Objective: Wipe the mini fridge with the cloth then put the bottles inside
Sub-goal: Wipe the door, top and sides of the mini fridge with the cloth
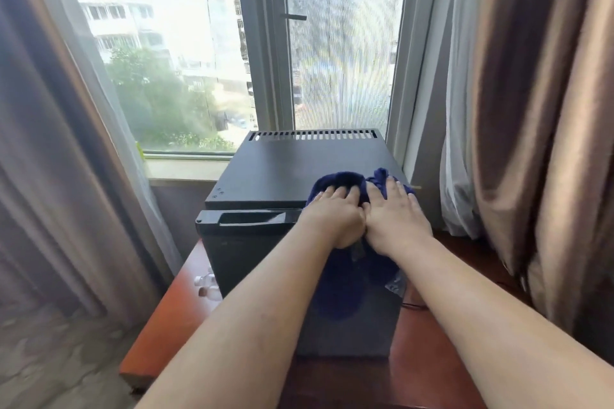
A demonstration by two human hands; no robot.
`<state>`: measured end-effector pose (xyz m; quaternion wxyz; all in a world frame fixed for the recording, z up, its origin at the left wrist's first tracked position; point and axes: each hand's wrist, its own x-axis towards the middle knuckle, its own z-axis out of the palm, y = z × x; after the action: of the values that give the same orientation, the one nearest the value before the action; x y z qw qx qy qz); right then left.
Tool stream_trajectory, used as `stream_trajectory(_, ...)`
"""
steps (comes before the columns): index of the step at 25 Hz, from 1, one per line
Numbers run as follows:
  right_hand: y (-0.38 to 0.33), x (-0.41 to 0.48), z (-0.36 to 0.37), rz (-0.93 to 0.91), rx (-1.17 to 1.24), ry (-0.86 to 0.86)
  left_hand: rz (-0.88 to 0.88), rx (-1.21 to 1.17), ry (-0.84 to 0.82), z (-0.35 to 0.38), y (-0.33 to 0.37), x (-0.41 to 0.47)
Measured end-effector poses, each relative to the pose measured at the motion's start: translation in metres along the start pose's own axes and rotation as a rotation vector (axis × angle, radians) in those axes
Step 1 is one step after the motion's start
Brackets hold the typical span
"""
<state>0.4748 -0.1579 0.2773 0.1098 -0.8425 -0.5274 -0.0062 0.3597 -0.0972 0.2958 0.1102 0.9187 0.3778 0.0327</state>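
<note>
A black mini fridge [265,173] stands on a reddish wooden table, its door shut. A dark blue cloth [345,178] lies bunched on the front right part of the fridge top and hangs down over the door front. My left hand [332,216] and my right hand [395,216] press side by side on the cloth at the top's front edge, fingers pointing toward the window. Clear plastic bottles [207,287] lie on the table to the left of the fridge, partly hidden behind it.
The wooden table [172,319] ends at the left, with floor beyond. Brown curtains hang close on the left [50,143] and right [531,109]. A window and its sill [186,166] sit directly behind the fridge. A dark cable [413,305] runs on the table at the fridge's right.
</note>
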Motion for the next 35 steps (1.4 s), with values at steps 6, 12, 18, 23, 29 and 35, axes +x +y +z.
stream_trajectory(6,0.006,0.086,0.002,0.069,-0.011,-0.058,0.014,0.029,-0.085,-0.009,-0.025,0.091)
stream_trajectory(12,-0.003,0.193,0.018,0.138,-0.014,-0.020,0.117,0.161,-0.091,-0.018,-0.070,0.203)
stream_trajectory(18,-0.003,0.285,0.030,0.190,-0.053,-0.002,0.156,0.132,-0.063,-0.026,-0.101,0.296)
stream_trajectory(23,-0.001,0.330,0.042,0.218,-0.038,0.017,0.146,0.032,-0.036,-0.027,-0.117,0.340)
stream_trajectory(29,-0.005,0.305,0.037,0.225,0.044,0.029,0.125,0.007,-0.039,-0.026,-0.114,0.324)
stream_trajectory(35,-0.018,0.227,0.029,0.216,0.060,0.019,0.084,-0.006,-0.026,-0.021,-0.100,0.242)
